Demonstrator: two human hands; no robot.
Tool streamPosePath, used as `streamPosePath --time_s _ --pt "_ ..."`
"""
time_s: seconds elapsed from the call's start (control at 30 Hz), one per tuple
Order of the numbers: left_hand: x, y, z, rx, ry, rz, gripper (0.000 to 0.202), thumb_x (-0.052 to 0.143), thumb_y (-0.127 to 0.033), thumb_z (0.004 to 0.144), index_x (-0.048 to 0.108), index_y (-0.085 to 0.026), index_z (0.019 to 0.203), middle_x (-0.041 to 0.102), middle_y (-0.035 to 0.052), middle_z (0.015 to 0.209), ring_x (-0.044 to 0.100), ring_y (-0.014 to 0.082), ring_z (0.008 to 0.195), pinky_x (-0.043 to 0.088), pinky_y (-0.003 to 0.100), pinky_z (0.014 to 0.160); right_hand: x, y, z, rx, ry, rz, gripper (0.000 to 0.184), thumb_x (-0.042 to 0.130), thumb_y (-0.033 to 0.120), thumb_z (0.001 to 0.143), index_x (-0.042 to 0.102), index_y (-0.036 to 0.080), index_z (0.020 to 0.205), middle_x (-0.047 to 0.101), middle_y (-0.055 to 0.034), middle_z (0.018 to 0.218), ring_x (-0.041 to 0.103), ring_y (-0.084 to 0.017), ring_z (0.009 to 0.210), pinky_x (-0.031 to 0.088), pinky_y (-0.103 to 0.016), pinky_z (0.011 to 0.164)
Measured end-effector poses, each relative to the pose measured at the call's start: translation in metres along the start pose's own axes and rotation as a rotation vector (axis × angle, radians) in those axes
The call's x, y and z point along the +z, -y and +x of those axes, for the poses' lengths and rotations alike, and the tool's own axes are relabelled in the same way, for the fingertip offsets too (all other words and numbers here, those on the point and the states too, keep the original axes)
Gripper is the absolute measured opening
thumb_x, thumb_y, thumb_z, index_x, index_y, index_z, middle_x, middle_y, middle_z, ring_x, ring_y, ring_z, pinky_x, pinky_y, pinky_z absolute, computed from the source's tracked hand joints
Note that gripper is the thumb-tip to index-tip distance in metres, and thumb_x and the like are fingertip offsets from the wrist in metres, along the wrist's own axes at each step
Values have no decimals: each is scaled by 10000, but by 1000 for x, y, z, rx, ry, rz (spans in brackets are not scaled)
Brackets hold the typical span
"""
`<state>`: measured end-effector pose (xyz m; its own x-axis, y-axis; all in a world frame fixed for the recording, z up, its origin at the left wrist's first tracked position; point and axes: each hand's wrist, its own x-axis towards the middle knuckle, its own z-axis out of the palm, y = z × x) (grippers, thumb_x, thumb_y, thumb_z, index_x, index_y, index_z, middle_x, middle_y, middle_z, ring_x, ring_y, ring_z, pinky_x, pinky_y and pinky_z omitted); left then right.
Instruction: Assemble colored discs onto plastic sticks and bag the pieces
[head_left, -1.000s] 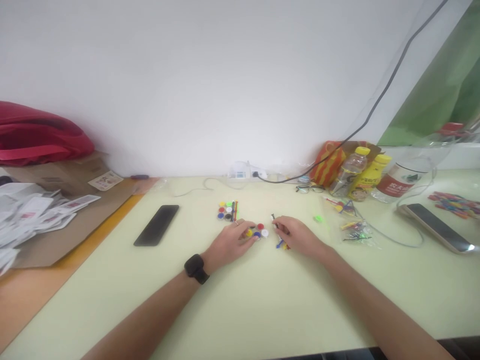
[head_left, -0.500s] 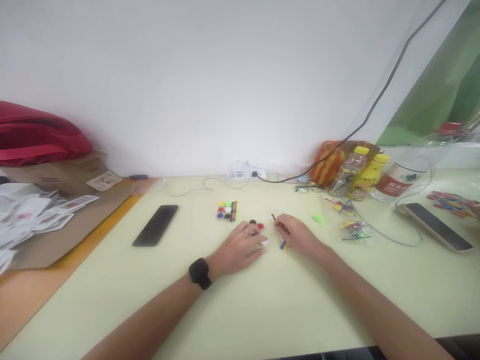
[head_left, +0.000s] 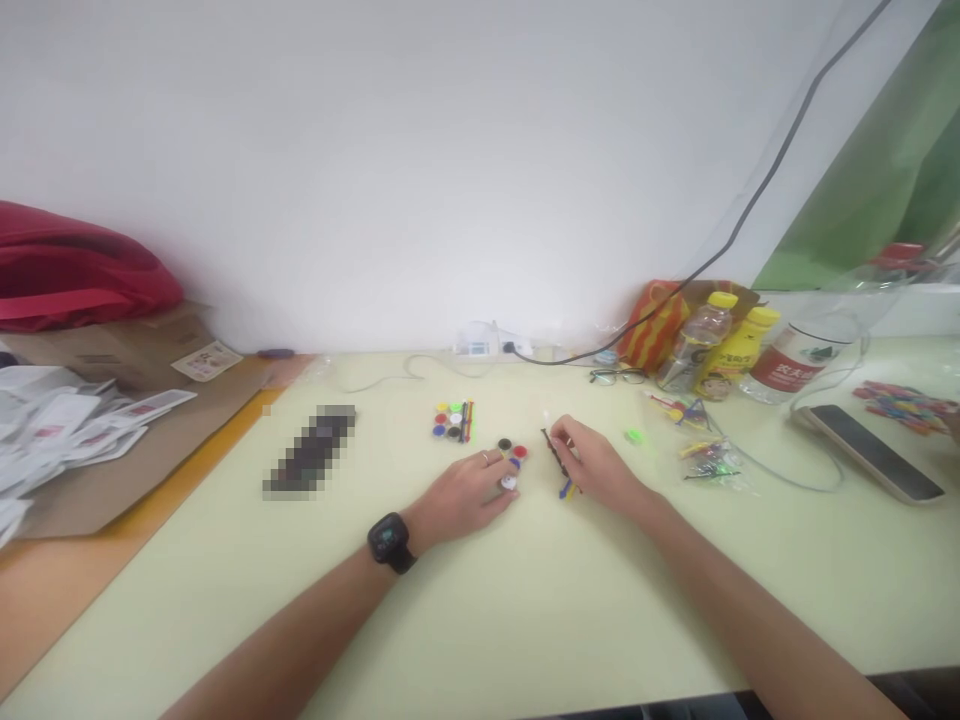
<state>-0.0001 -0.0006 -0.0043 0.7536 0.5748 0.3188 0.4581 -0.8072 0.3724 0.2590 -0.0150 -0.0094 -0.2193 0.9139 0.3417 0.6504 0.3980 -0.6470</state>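
Note:
My left hand (head_left: 466,493), with a black watch on its wrist, lies low on the table. Its fingers are curled onto a small white round disc (head_left: 509,482). Just beyond those fingertips are a black disc (head_left: 505,444), a red disc (head_left: 520,452) and a partly covered blue disc (head_left: 514,464). My right hand (head_left: 589,458) pinches a thin black plastic stick (head_left: 549,440) that slants across the tabletop. Blue and yellow stick ends (head_left: 568,490) show below that hand; the rest of them is hidden.
Behind my left hand sit several coloured discs (head_left: 441,420) beside upright-laid sticks (head_left: 467,421). A pixelated dark phone (head_left: 311,452) lies left. To the right are a green piece (head_left: 634,437), bagged sticks (head_left: 709,460), bottles (head_left: 705,335), glasses (head_left: 617,377) and another phone (head_left: 870,452).
My left hand has drawn back to the left, and the white disc has moved left with it. My right hand has shifted slightly, showing more of the black stick.

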Motion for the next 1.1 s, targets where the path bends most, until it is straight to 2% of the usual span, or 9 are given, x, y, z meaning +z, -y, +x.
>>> streamPosePath --time_s 0.13,0.23,0.37,0.5,0.67,0.77,0.83,0.97,1.1 --pt "3 2 1 65 -18 22 201 511 -246 1015 656 -223 1153 675 100 1137 648 245 1045 519 368 902 1 -4 1 -33 -19 -18 111 411 261 1010 516 258 1048 635 -25 893 607 -206 788 465 -336 726" --pt "6 4 1 105 -17 53 212 490 -230 1027 663 -213 1148 685 97 1119 655 237 1037 527 371 902 3 -7 2 -26 -24 -30 187 422 258 1006 515 263 1169 661 -33 938 640 -212 835 488 -342 758" --pt "8 6 0 119 13 99 216 477 -228 1038 659 -201 1151 688 96 1119 653 237 1023 523 376 891 6 -10 1 -26 -22 -38 254 436 243 995 492 270 1242 673 -35 961 667 -213 858 514 -349 788" --pt "9 7 0 127 24 125 221 470 -229 1042 655 -195 1157 689 99 1135 653 240 1013 516 380 880 7 -9 0 -18 -40 -28 303 440 238 991 463 275 1291 676 -51 1038 688 -205 867 533 -334 764" --pt "9 7 0 151 5 123 221 477 -227 1038 660 -196 1160 692 102 1132 661 239 999 516 372 860 7 -8 0 -24 -46 -16 352 450 229 989 459 274 1339 659 -44 1021 674 -183 784 545 -317 716" --pt "9 8 0 154 -6 97 220 491 -227 1032 666 -199 1164 688 106 1144 664 240 1001 521 366 856 7 -9 1 -37 -57 -11 333 463 228 990 492 271 1318 663 -48 998 676 -198 822 548 -322 715" --pt "9 7 0 139 -8 49 219 501 -226 1028 668 -202 1168 680 107 1151 663 240 1018 524 361 866 7 -9 1 -75 -70 -8 259 473 230 994 543 267 1240 676 -54 1008 679 -210 868 548 -337 752" --pt "9 5 0 60 -33 -147 167 542 -236 1010 680 -209 1099 654 105 1169 655 219 1026 524 340 900 6 -5 1 -152 -91 -8 147 474 249 1016 603 257 1088 683 -58 1004 664 -219 890 526 -364 825" --pt "9 2 2 -75 -77 -318 106 617 -280 976 681 -213 1029 685 59 1013 649 195 925 523 320 859 3 1 1 -133 -105 46 184 445 293 1046 621 243 1057 645 -59 934 626 -199 778 513 -346 743"
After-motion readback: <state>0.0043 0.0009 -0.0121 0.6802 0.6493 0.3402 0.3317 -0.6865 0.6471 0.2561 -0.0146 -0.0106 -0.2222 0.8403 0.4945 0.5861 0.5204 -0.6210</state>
